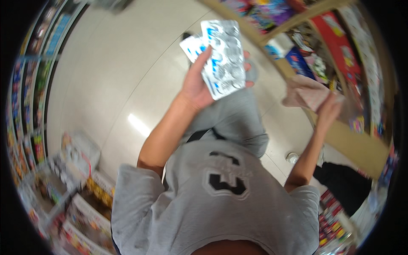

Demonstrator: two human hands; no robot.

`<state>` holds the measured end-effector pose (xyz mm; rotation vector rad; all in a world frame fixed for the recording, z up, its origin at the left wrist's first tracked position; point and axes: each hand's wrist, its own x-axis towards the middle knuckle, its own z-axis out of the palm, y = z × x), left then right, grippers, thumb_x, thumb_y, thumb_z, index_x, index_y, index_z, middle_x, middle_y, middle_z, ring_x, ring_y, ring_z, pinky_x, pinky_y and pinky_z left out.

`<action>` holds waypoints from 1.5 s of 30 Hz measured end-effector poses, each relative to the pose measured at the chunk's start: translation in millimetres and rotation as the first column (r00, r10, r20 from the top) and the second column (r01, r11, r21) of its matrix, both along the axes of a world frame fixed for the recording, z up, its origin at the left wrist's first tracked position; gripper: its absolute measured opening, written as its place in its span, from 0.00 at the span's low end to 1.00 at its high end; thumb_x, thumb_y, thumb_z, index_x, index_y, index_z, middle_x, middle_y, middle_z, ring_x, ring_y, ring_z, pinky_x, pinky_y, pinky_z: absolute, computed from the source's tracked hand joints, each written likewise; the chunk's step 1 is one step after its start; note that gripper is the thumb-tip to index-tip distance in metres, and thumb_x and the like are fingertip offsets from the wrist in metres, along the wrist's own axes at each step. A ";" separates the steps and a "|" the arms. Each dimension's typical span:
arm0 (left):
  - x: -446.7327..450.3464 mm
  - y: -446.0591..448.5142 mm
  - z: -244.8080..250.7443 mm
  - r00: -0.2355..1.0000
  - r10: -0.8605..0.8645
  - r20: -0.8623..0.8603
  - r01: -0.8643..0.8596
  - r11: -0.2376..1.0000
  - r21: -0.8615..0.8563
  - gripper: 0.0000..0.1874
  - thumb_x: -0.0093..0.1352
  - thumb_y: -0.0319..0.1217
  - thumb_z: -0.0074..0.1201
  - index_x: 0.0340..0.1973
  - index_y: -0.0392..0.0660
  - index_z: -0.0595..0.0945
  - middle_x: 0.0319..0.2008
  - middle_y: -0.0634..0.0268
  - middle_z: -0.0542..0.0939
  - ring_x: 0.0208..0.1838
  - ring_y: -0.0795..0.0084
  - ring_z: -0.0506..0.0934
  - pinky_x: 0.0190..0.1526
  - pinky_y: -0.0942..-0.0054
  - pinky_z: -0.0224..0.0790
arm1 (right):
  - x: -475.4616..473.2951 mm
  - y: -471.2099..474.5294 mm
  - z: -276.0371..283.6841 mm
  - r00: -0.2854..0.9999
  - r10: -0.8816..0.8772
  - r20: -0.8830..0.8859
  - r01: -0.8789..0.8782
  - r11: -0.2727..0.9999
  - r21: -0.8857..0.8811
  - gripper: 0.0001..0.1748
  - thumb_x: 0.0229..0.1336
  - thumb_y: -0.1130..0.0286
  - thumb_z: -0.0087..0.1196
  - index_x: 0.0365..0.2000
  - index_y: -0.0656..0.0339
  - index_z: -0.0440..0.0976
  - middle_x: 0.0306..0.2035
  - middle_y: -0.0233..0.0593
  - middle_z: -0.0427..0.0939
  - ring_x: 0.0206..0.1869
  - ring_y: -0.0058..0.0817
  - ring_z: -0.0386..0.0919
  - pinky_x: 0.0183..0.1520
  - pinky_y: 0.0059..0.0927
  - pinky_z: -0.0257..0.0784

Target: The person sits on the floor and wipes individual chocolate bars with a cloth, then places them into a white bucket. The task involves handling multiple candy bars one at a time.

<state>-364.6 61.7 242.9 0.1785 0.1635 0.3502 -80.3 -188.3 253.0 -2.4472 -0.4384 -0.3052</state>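
Note:
My left hand [199, 81] holds silver foil blister packs [224, 54] with blue print, at least two of them fanned one over another. The thumb lies on top and the fingertips show past their right side. Out to the right, my right hand [330, 106] is closed on a pale pink cloth [307, 94], which hangs at the edge of a wooden shelf of packets. That hand and the cloth are somewhat blurred.
Wooden shelving [353, 143] with bright packets and boxes runs along the right. Shelves of packaged goods [28, 92] stand at the far left, with boxes and bins [95, 220] at the lower left. A black cloth [346, 185] lies at the lower right, beside small packets.

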 end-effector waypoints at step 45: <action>233.5 -106.0 -73.8 0.885 -0.096 -0.455 0.404 0.645 0.649 0.26 0.55 0.21 0.51 0.51 0.41 0.69 0.39 0.64 0.76 0.40 0.74 0.75 0.42 0.74 0.68 | -23.4 29.1 -57.1 0.959 0.205 -0.197 0.003 0.687 0.726 0.17 0.60 0.68 0.50 0.46 0.66 0.65 0.44 0.42 0.73 0.45 0.25 0.72 0.48 0.26 0.67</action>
